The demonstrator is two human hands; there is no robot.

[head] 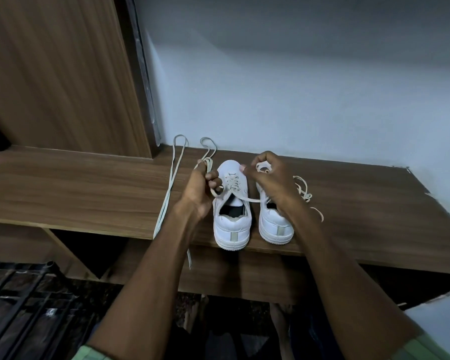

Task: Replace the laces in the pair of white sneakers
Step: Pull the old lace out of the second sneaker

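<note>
Lacing the left sneaker (231,203) looks like the step in hand: its lace (240,199) crosses the lower eyelets, and each hand holds one end. The left hand (200,189) has its grip curled round one run of lace; the right hand (272,181) is closed on the other end, fingers pinched (a loop shows above its knuckles). Both sneakers stand side by side near the front edge of the desk (89,193), heels toward the person, toes toward the wall (296,87), long axes running front to back. The right sneaker (274,222) sits partly under the right hand. A spare lace (170,188) lies left, trailing over the edge. Next, I judge, the ends must be pulled even and threaded through the upper eyelets.
</note>
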